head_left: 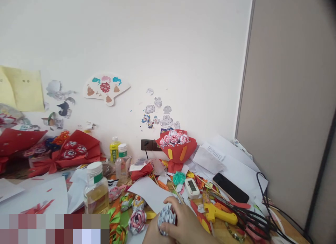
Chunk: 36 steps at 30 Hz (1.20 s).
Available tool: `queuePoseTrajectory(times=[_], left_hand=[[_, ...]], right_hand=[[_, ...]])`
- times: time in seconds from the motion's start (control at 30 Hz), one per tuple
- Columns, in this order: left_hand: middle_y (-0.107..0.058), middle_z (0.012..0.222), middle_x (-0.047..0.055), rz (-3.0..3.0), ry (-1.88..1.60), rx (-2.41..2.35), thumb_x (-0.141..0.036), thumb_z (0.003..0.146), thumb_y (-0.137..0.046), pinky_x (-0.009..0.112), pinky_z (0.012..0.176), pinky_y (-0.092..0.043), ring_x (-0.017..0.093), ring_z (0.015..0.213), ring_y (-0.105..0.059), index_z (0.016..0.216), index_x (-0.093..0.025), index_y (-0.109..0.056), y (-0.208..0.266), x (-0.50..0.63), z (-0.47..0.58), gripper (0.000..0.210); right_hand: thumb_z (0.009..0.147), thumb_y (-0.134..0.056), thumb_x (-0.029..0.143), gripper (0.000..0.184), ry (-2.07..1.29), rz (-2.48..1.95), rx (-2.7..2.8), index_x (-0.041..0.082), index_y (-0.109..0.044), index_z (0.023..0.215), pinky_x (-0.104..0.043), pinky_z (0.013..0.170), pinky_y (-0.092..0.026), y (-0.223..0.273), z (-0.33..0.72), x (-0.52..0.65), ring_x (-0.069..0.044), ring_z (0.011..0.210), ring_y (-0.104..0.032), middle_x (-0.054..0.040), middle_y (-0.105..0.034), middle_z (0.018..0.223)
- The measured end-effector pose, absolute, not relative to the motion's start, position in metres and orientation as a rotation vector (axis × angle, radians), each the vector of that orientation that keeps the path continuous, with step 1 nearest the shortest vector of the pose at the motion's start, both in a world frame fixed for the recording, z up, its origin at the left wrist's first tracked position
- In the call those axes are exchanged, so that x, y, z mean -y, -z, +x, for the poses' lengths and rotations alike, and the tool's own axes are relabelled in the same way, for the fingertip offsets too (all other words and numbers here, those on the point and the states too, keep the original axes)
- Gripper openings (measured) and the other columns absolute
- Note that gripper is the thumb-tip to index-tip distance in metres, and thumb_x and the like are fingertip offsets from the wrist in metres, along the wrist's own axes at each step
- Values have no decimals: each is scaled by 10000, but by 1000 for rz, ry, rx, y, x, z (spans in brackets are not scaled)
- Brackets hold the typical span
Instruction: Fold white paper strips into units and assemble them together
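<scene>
At the bottom of the head view, a white and blue-grey folded paper flower (167, 220) sits between my two hands. My right hand (187, 221) is closed on it, with the thumb across its front and the index finger curled over its top. My left hand (151, 232) cups the flower's lower left side, its fingers mostly hidden. A pink and white paper rose (137, 221) lies just left of my hands. Behind them is a white paper sheet (149, 193). A yellow hot glue gun (220, 214) lies to the right.
Clear bottles (96, 198) with green labels stand at left. A red-wrapped bouquet (181, 149) stands by the wall. A white timer (192, 188), black phone (231, 188), black-handled scissors (252, 216), a cable (262, 188) and paper scraps clutter the right. Pixelation hides the lower left corner.
</scene>
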<state>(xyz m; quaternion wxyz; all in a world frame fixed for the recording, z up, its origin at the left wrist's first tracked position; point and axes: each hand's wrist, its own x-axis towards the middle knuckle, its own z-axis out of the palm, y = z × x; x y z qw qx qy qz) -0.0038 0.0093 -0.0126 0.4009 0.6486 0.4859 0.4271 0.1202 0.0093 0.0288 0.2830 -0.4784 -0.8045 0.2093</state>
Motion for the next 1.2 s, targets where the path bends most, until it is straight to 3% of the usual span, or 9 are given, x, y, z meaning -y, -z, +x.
queuePoseTrajectory(times=[0.1,0.2,0.3,0.4,0.6,0.77,1.0,1.2], left_hand=[[-656,792,2,1665,-1071,-1213,-70,579,-540,262,686,-471,197,766,-574,822,-171,-616,6,-18,-3,274],[-662,744,7,1624,-1101,-1216,-105,551,-511,259,644,-474,191,712,-580,747,-156,-609,7,-14,-5,225],[-659,718,13,1591,-1145,-1191,-118,524,-518,255,618,-474,194,697,-584,740,-143,-594,12,-14,-7,229],[-662,727,18,1567,-1189,-1187,-142,515,-552,260,628,-475,199,705,-588,750,-138,-591,15,-17,-7,238],[-677,761,58,1384,-1254,-1192,-288,503,-656,284,680,-475,223,747,-602,780,-118,-608,18,-18,-9,328],[-680,785,70,1357,-1225,-1223,-337,484,-685,305,712,-472,238,781,-603,779,-114,-608,18,-19,-12,377],[-674,831,102,1349,-1301,-1236,-397,496,-679,307,725,-474,248,805,-604,846,-100,-593,26,-25,-15,467],[-667,805,100,1316,-1313,-1311,-446,480,-681,307,689,-479,252,785,-602,825,-108,-581,33,-30,-18,492]], right_hand=[[647,-603,345,473,-659,-1244,2077,251,-453,1086,-227,675,-344,-28,121,-10,-175,809,-504,-12,-569,901],[616,-640,353,456,-707,-1179,2082,231,-498,1032,-224,678,-349,-29,123,-13,-170,813,-494,-12,-565,900],[587,-670,330,435,-783,-1162,2063,209,-520,977,-197,584,-345,-32,126,-17,-138,706,-489,9,-561,793],[591,-669,295,335,-860,-1112,2056,188,-543,883,-176,519,-327,-35,129,-21,-106,608,-465,37,-536,687],[632,-570,134,155,-1003,-1008,1924,170,-535,779,-168,536,-360,-38,131,-23,-95,610,-494,38,-536,667],[664,-531,156,33,-963,-1027,1961,166,-510,687,-166,516,-356,-39,132,-21,-89,582,-482,39,-514,647],[683,-523,198,37,-761,-1154,1919,170,-499,681,-174,521,-344,-35,131,-21,-93,577,-475,35,-520,631],[668,-467,128,71,-747,-1124,1829,173,-443,619,-185,529,-355,-37,130,-22,-104,585,-500,23,-551,632]])
